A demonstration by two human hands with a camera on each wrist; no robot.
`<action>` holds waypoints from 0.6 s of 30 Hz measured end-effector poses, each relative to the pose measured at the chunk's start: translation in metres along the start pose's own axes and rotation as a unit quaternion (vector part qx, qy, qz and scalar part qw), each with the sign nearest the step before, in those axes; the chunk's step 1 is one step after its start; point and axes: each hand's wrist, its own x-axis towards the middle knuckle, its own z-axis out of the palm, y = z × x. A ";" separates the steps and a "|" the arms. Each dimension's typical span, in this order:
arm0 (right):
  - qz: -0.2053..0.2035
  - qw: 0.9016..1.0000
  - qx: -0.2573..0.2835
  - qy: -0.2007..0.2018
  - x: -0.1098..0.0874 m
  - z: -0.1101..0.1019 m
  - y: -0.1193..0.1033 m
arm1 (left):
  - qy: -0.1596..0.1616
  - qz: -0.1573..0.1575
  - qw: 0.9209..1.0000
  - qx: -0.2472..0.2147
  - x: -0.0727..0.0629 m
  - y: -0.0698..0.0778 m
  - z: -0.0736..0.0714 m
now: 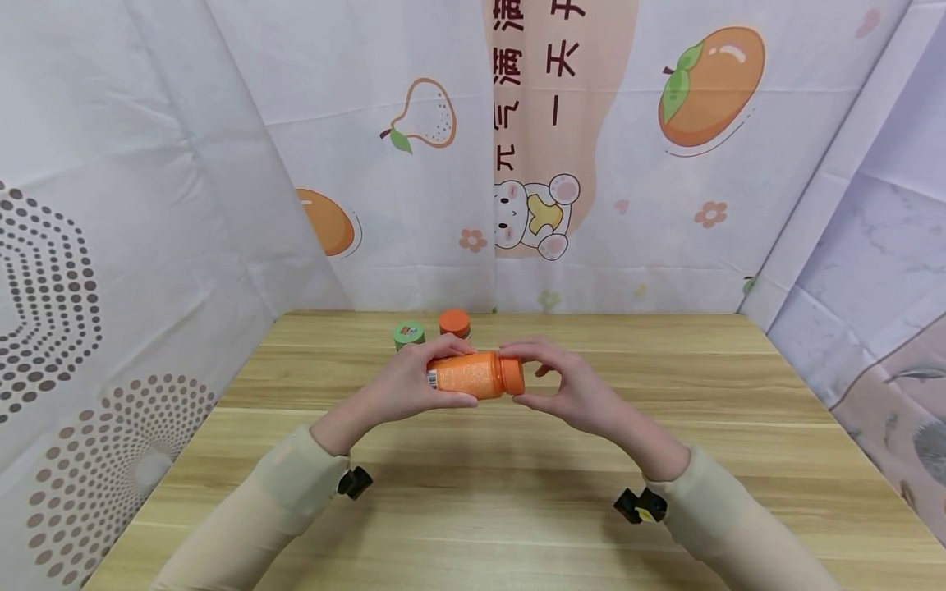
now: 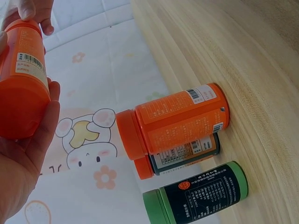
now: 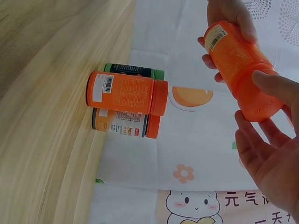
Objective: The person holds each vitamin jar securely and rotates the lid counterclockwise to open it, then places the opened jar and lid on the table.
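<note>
An orange plastic bottle (image 1: pixel 467 376) is held sideways above the table, its base to the left and its orange cap (image 1: pixel 512 375) to the right. My left hand (image 1: pixel 402 384) grips the body, with a white barcode label (image 2: pixel 32 63) showing beside the fingers. At the other end, my right hand (image 1: pixel 575 392) holds the cap between thumb and fingertips. The right wrist view shows the thumb on the cap's near side and fingers beneath it. The cap sits on the bottle's neck.
Behind the hands stand a similar orange bottle (image 2: pixel 182 119), a green-lidded dark bottle (image 2: pixel 201 193) and an orange-capped bottle with a white and orange label (image 3: pixel 126 122). They stand close together on the wooden table (image 1: pixel 473 525). A printed curtain (image 1: pixel 414 205) hangs at the back edge.
</note>
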 end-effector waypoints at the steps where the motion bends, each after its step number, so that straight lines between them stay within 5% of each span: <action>1: -0.003 1.000 0.000 0.001 0.000 0.000 0.000 | 0.000 -0.001 1.000 0.001 0.000 0.000 0.000; 18: 0.011 1.000 0.004 0.013 -0.003 -0.003 0.000 | 0.006 0.001 1.000 -0.008 -0.002 -0.004 -0.001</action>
